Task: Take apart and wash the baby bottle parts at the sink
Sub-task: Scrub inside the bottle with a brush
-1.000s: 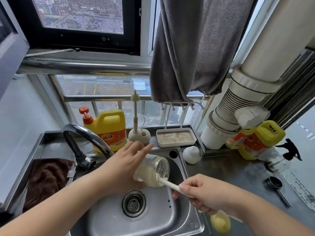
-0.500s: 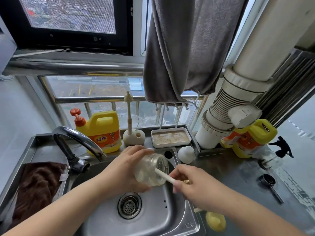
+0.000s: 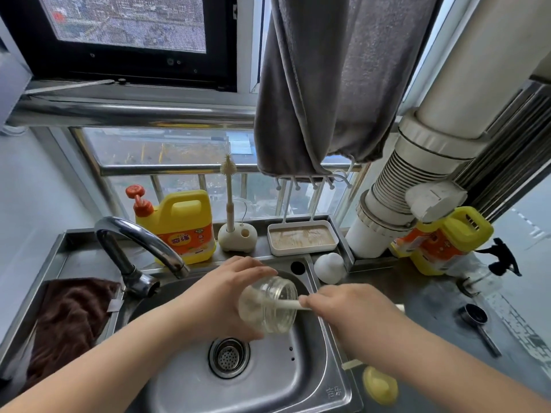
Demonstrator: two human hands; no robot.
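Step in hand: scrubbing the inside of the glass bottle body [image 3: 269, 305], which is held tilted on its side above the sink [image 3: 298, 391], just behind and to the right of the drain strainer [image 3: 229, 356], mouth turned right. The left hand [image 3: 220, 296] is wrapped around the bottle body; the right hand [image 3: 348, 308] is clenched on the pale handle of a bottle brush [image 3: 293, 304], whose head is pushed in through the mouth. No water appears to run from the faucet [image 3: 140, 245], which stands left of the sink. Judged next move: work the brush along the wall and base while turning the bottle, keeping the left grip firm since wet glass slips, then rinse under the faucet. Count: one bottle body, one brush in use, one thin brush [image 3: 229, 189] upright in its stand behind the sink, two yellow detergent jugs, one [image 3: 182, 225] behind the faucet, one [image 3: 441, 239] on the desk right of the sink, one white dome-shaped part [image 3: 329, 268] at the sink's back right corner, one tray [image 3: 302, 237], one brown cloth [image 3: 68, 320] left of the sink
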